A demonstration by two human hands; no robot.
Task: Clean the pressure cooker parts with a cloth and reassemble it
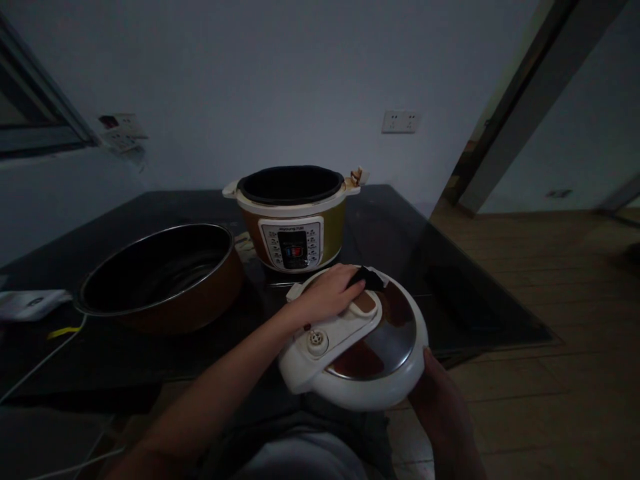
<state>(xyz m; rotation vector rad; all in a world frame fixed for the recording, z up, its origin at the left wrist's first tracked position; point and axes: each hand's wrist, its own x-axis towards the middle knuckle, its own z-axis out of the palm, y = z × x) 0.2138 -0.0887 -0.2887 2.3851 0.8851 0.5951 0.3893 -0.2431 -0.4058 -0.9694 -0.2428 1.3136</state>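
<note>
The pressure cooker lid [373,393], white-rimmed with a shiny metal and brown top, is held tilted above the front of the table. My right hand [437,390] grips its right edge from below, with most of the fingers hidden under the rim. Across the lid's top lies my left hand [333,291], its fingers closed on a black cloth [369,277] beside the lid's handle. A round white valve [317,341] sits on the lid near my left wrist. Behind it stands the cooker body [330,230], uncovered, with a dark pot inside and a control panel in front.
A large brown pan [205,300] with a dark inside stands to the left on the dark glossy table [400,233]. At the far left are a white box-like object [33,305], a yellow strip [64,332] and a white cable [47,359]. Wall sockets [399,122] are behind.
</note>
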